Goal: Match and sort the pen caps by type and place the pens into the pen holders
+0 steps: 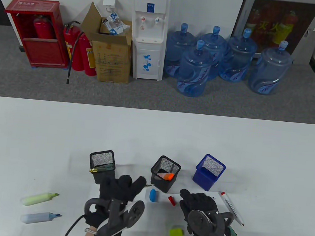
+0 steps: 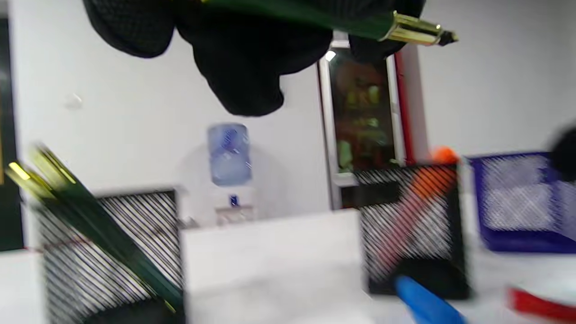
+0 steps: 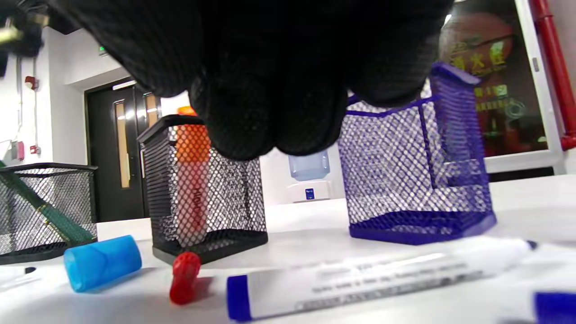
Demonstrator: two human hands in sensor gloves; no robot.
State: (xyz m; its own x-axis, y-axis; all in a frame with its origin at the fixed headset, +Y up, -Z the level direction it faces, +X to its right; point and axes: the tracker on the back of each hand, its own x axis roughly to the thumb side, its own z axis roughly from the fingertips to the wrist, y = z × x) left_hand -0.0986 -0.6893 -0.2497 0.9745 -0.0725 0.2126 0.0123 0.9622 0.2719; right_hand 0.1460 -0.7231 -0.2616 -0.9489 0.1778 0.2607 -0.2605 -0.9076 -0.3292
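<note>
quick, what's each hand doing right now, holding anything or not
Left hand: pinching a green pen with a gold tip.
Right hand: fingers curled over the table; cannot tell if it holds anything.

The table view looks steeply down from above the person across the white table (image 1: 155, 140) toward the far wall and water dispenser (image 1: 147, 35). Both wrist views sit low, near table level, facing that same wall. All three share the middle black mesh holder (image 1: 165, 175) (image 2: 411, 225) (image 3: 202, 189), the blue mesh holder (image 1: 208, 176) (image 2: 517, 202) (image 3: 418, 166) and the dispenser.
</note>
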